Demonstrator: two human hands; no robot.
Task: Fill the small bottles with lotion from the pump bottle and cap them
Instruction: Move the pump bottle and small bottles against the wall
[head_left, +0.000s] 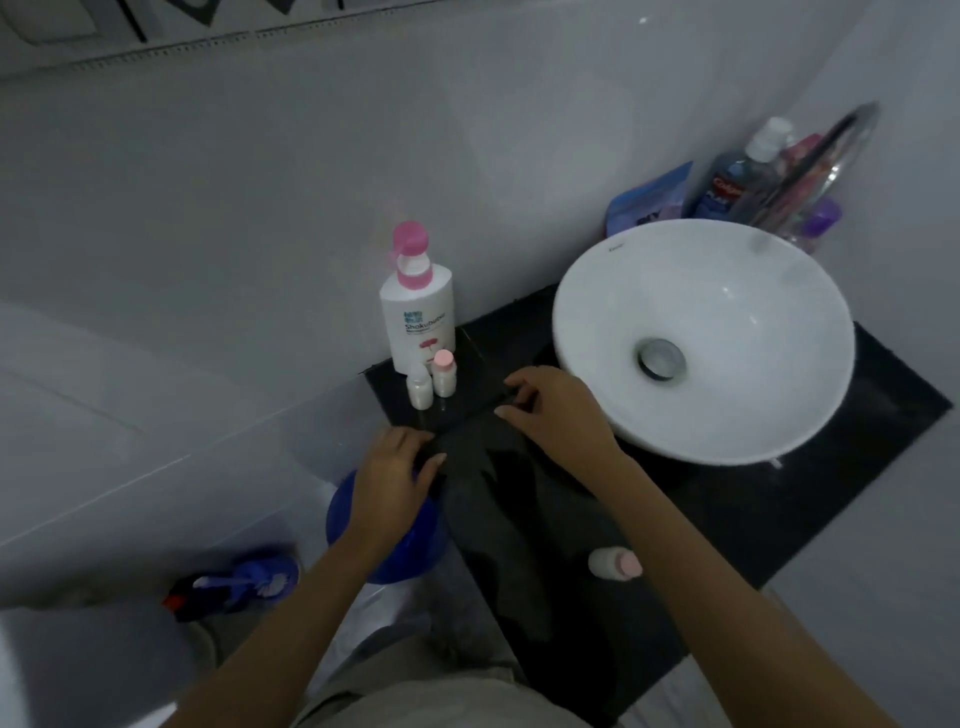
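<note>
Both hands pinch the far edge of a dark cloth spread over the black worktop.

The left hand (392, 470) grips one corner of the cloth (493, 514) between thumb and fingers; the right hand (558, 410) pinches the edge nearer the white basin (727, 431). Just beyond the cloth stand two small bottles: one with a white cap (420, 387), one with a pink cap (444, 373), both pale inside. Behind them, touching the wall, stands the white pump bottle (415, 306) with its pink pump. A third small bottle (614, 563), pink-capped, lies on its side on the worktop (810, 519) near the right forearm.
</note>
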